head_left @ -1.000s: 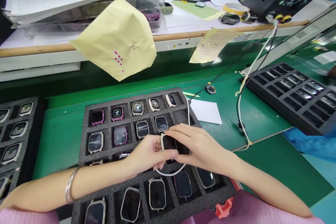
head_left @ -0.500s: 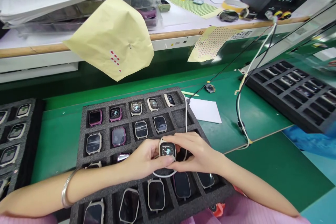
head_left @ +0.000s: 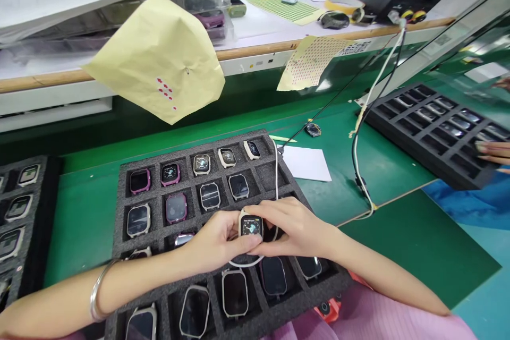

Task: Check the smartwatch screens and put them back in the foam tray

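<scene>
**Watch held in both hands over foam tray**

The left hand [head_left: 217, 239] and right hand [head_left: 290, 228] are both closed on one watch [head_left: 251, 226], pinching its case from opposite sides. Its screen is lit and faces up. The watch sits between the fingertips, just above the foam tray [head_left: 157, 212]. A white cable [head_left: 276, 170] loops under the grip and runs away beyond it. Dark-screened watches [head_left: 235, 293] lie in compartments on the near side of the grip.

Single head-worn view. Looks forward and down across the green bench [head_left: 398, 175] toward the raised shelf [head_left: 255, 53]. Sits close: left hand [head_left: 217, 241], right hand [head_left: 297, 228] and watch [head_left: 251, 226] over the foam tray [head_left: 120, 212] at lower centre of frame.
</scene>
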A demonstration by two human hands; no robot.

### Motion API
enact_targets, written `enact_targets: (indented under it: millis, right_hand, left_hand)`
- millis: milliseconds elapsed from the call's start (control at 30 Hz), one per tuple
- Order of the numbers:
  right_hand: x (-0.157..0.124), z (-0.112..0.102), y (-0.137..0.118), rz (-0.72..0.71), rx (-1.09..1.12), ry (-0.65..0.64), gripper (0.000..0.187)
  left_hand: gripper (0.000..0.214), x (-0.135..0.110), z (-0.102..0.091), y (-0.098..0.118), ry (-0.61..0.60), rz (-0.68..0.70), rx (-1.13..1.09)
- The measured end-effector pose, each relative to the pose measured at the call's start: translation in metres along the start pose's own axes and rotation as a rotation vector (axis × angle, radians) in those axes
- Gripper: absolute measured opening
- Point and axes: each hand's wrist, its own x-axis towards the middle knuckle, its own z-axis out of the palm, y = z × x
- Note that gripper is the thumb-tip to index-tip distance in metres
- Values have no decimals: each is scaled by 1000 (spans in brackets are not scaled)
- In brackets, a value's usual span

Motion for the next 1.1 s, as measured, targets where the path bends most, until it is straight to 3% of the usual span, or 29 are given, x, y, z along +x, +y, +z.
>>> enact_targets:
  millis: [100, 167, 233, 333, 467, 567, 667, 800, 967, 1100]
  right_hand:
    - [4, -13, 8, 50, 92, -86, 39]
    - [7, -24, 21, 100, 114, -57, 41]
    - [9, -35, 39, 161, 16, -21, 39]
    - [9, -49, 56, 214, -158, -130, 41]
    - [12, -62, 47, 224, -334, -271, 51]
    - [27, -61, 34, 163, -374, -280, 37]
    - [50, -49, 29, 75, -398, -385, 24]
    - [78, -32, 31, 25, -486, -543, 30]
    - [80, -31, 37, 70, -426, -502, 29]
    - [73, -34, 29, 118, -153, -286, 31]
  left_hand:
    - [28, 1, 0, 1, 15, -33, 68]
    - [35, 1, 1, 3, -18, -56, 83]
    - [35, 0, 2, 6, -61, -84, 75]
    - [26, -6, 3, 9, -111, -127, 47]
    - [21, -23, 2, 11, -134, -142, 51]
    - [19, -35, -4, 14, -101, -176, 73]
    - [19, -40, -13, 19, -42, -218, 95]
    - [25, -39, -24, 23, 4, -261, 70]
    - [25, -37, -34, 21, -7, -225, -52]
    - [28, -35, -38, 19, -21, -217, -114]
